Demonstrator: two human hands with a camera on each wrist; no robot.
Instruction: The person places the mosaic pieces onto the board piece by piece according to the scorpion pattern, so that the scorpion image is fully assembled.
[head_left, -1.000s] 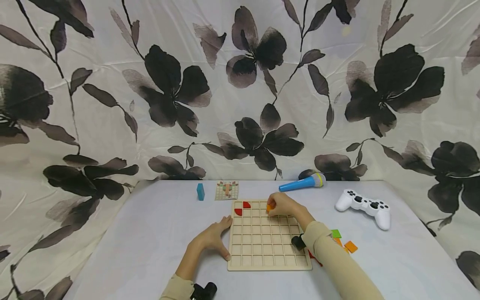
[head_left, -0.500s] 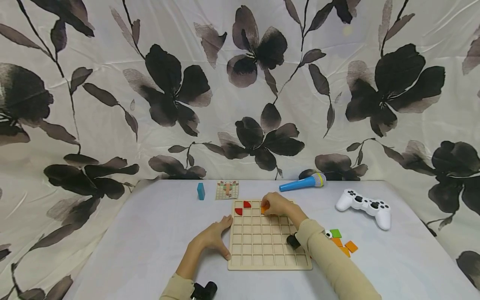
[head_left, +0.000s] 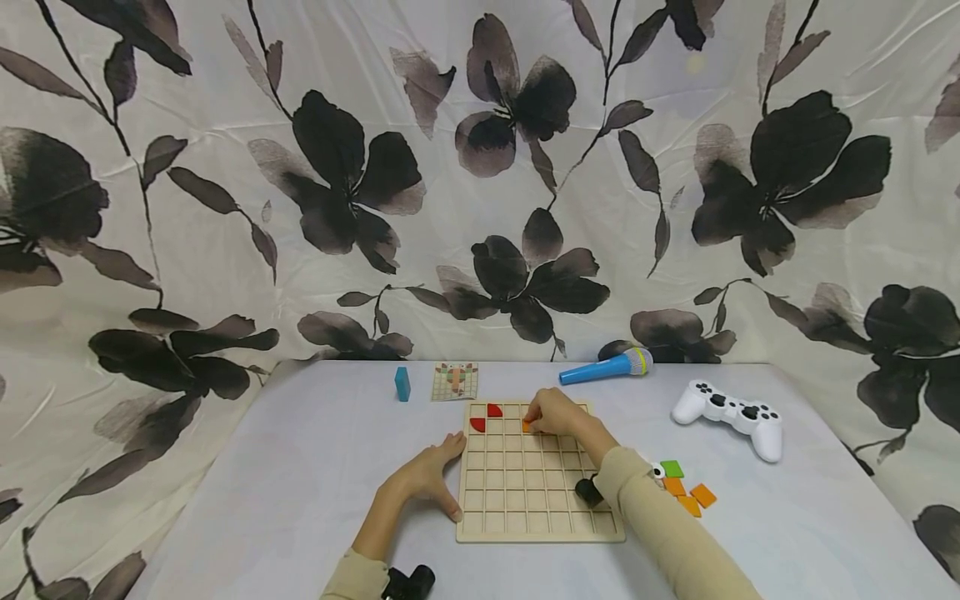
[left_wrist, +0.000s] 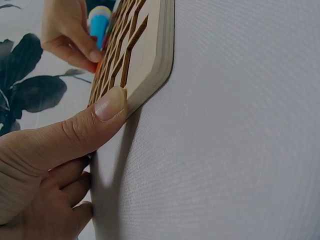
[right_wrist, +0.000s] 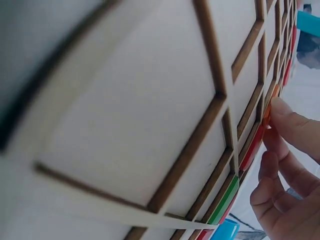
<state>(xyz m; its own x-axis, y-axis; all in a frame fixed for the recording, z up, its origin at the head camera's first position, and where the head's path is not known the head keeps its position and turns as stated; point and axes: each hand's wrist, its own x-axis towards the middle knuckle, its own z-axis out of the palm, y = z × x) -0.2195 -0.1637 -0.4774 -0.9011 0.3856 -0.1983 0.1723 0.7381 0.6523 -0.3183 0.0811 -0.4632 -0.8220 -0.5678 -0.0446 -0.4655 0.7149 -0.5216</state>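
Observation:
A pale wooden grid board [head_left: 517,503] lies on the table, with two red quarter-round tiles [head_left: 477,425] in its far left cells. At its far side my right hand [head_left: 558,411] pinches a small orange tile [head_left: 527,427] between thumb and fingertips, right at a cell; the fingers partly cover it. The right wrist view shows a red tile [right_wrist: 251,147] and a green tile [right_wrist: 223,200] in cells near that hand. My left hand [head_left: 426,473] is spread along the board's left edge, its thumb [left_wrist: 111,106] touching the near corner.
Several loose orange tiles [head_left: 690,504] and a green tile [head_left: 672,468] lie right of the board, partly behind the right sleeve. Behind the board are a blue block [head_left: 402,384], a pattern card [head_left: 453,382] and a toy microphone [head_left: 606,367]. A white game controller [head_left: 727,415] sits at right.
My right hand has moved slightly left with the orange tile and lowered it toward a cell. The left hand has stayed at the board's edge.

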